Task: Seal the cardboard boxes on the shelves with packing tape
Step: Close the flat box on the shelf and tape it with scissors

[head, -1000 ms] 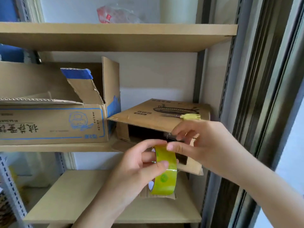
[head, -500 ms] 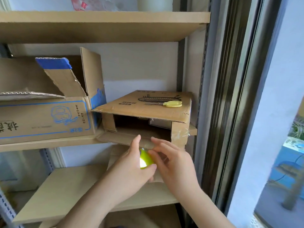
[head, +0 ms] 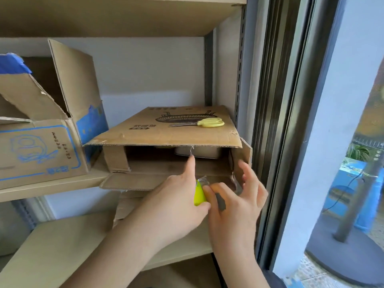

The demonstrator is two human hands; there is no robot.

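Note:
A flat cardboard box (head: 166, 132) with a grill drawing lies on the middle shelf, its front open and its lower flap (head: 128, 181) hanging down. Just below that opening my left hand (head: 174, 206) holds a yellow-green roll of packing tape (head: 199, 194), index finger pointing up at the opening. My right hand (head: 234, 200) pinches the clear tape end beside the roll, its other fingers spread near the box's right flap. Yellow-handled scissors (head: 209, 122) rest on top of the box.
A larger open box (head: 41, 146) with blue print stands to the left on the same shelf (head: 52, 187). A lower shelf (head: 62, 246) lies beneath my arms. A metal upright and window frame (head: 276, 121) close off the right side.
The view has moved closer to the box. Both hands have risen slightly toward the open front, and my right hand's fingers have spread beside the right flap.

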